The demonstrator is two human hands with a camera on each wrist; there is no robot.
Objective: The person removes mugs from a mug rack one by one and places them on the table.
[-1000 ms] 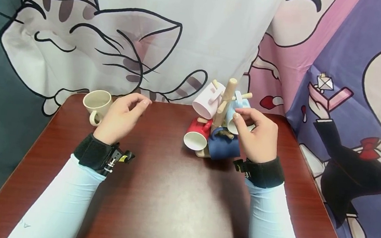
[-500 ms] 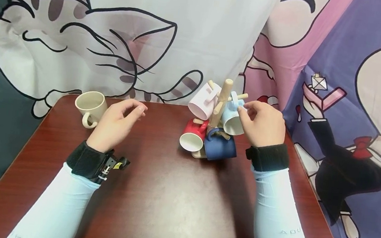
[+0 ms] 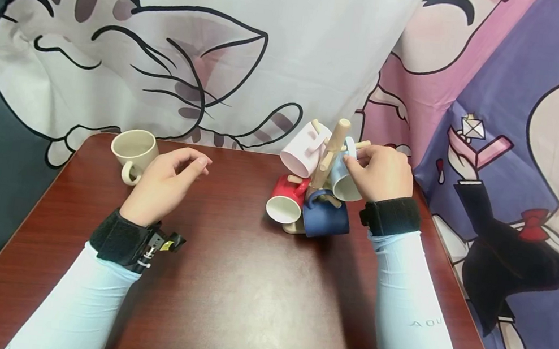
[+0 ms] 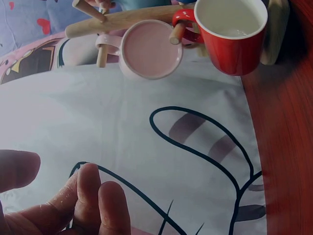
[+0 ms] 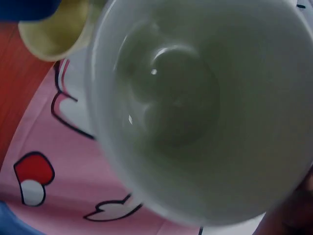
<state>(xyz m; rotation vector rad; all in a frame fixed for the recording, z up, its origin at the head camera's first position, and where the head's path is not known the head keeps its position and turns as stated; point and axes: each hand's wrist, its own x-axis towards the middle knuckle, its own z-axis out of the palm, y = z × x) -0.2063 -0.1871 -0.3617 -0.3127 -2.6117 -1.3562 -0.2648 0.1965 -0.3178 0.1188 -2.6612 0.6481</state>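
A light blue mug [image 3: 344, 175] hangs by its handle on a wooden mug tree [image 3: 337, 138]. My right hand [image 3: 387, 174] pinches it beside the handle, thumb on the near side and the other fingers mostly hidden behind. In the right wrist view the pale inside of the light blue mug [image 5: 171, 107] fills most of the picture. My left hand [image 3: 163, 182] hovers with loosely bent fingers and nothing in them. Just behind it, a cream mug [image 3: 135, 148] stands upright on the table, handle toward me.
Also on the tree hang a pink mug [image 3: 304, 150], a red mug [image 3: 287, 195] and a dark blue mug [image 3: 327, 219]. A pale yellow mug [image 5: 54, 34] shows partly in the right wrist view. Printed cloth [image 3: 291, 62] hangs behind the brown table [image 3: 225, 305].
My right hand has moved in from in front of the tree to the light blue mug and taken hold of it. My left hand has drifted slightly down and left.
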